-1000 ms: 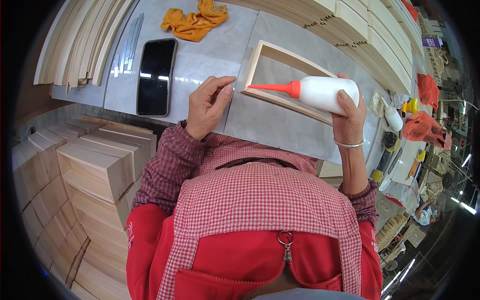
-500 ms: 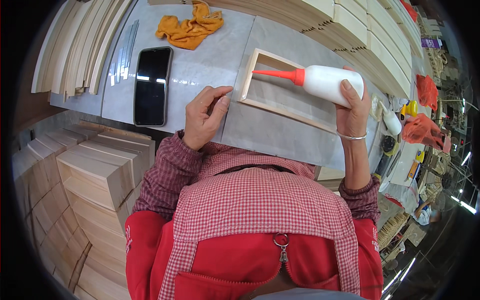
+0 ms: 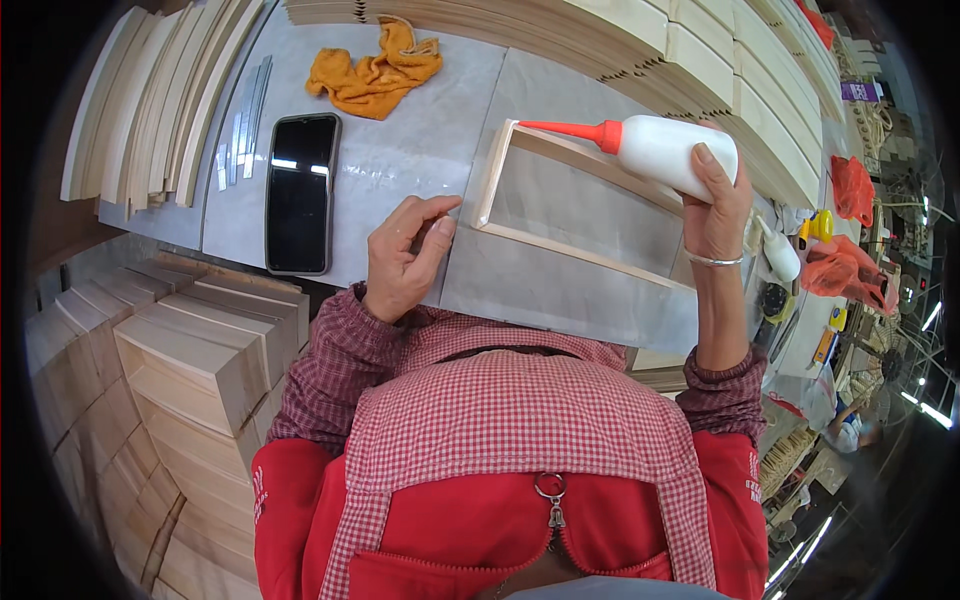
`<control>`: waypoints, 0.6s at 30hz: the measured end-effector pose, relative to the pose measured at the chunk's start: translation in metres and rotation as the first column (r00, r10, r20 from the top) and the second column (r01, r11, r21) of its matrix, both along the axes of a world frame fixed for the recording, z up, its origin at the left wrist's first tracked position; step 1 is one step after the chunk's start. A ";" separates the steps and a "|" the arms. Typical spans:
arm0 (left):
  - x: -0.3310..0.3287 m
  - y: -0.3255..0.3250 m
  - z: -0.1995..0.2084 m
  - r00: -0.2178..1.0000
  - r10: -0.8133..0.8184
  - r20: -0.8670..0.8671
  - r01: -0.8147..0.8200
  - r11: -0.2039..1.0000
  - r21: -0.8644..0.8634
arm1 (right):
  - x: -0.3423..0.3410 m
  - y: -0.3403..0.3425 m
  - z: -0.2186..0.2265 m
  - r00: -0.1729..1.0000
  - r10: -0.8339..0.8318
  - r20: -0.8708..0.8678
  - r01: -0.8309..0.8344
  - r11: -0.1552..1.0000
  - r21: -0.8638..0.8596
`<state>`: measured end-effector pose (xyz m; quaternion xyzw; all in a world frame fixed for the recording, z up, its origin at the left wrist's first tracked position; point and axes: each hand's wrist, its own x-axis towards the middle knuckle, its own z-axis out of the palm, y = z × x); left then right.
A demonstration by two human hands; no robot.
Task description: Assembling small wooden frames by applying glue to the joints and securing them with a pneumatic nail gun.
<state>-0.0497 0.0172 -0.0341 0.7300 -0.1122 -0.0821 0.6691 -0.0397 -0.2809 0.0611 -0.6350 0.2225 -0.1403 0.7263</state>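
Observation:
My right hand [image 3: 718, 195] is wrapped round a white squeeze glue bottle [image 3: 672, 155] with a long red nozzle [image 3: 565, 129]. The bottle lies tilted on its side, its nozzle pointing left. At the far left corner of a rectangular wooden frame [image 3: 585, 252], the nozzle tip meets or hovers just over the joint; I cannot tell if it touches. A small white spot shows at the near left corner. My left hand [image 3: 405, 255] is beside the frame's left end, loosely curled, thumb and forefinger apart, holding nothing. The frame's right end is partly hidden behind my right hand.
A black phone [image 3: 301, 195] and thin metal strips [image 3: 243, 125] lie left on the grey tabletop [image 3: 400, 150]. Behind is an orange cloth [image 3: 375, 75]. Stacked wooden strips [image 3: 690, 60] line the back, others [image 3: 150, 100] the left. Another white bottle [image 3: 780, 252] stands right.
The nozzle tip has moved from inside the frame, near its left end, to the far left corner. The bottle has shifted slightly right. My left hand has stayed nearly in place.

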 end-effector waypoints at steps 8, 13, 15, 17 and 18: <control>0.001 -0.003 0.000 1.000 -0.010 0.029 0.009 1.000 0.026 | -0.021 -0.026 0.002 0.999 -0.039 -0.018 0.038 0.997 -0.061; -0.001 -0.004 0.002 0.999 -0.016 0.039 0.015 0.999 0.037 | -0.042 -0.051 0.005 0.995 -0.095 -0.004 0.094 0.992 -0.081; -0.001 -0.005 0.002 0.999 -0.009 0.038 0.007 0.999 0.043 | -0.053 -0.062 0.007 0.993 -0.114 -0.009 0.112 0.990 -0.087; -0.001 -0.006 0.002 0.999 -0.004 0.038 0.002 0.999 0.050 | -0.063 -0.072 0.008 0.991 -0.134 -0.013 0.132 0.987 -0.093; -0.001 -0.007 0.002 0.999 -0.021 0.043 0.019 0.999 0.049 | -0.069 -0.077 0.008 0.988 -0.151 -0.008 0.150 0.984 -0.094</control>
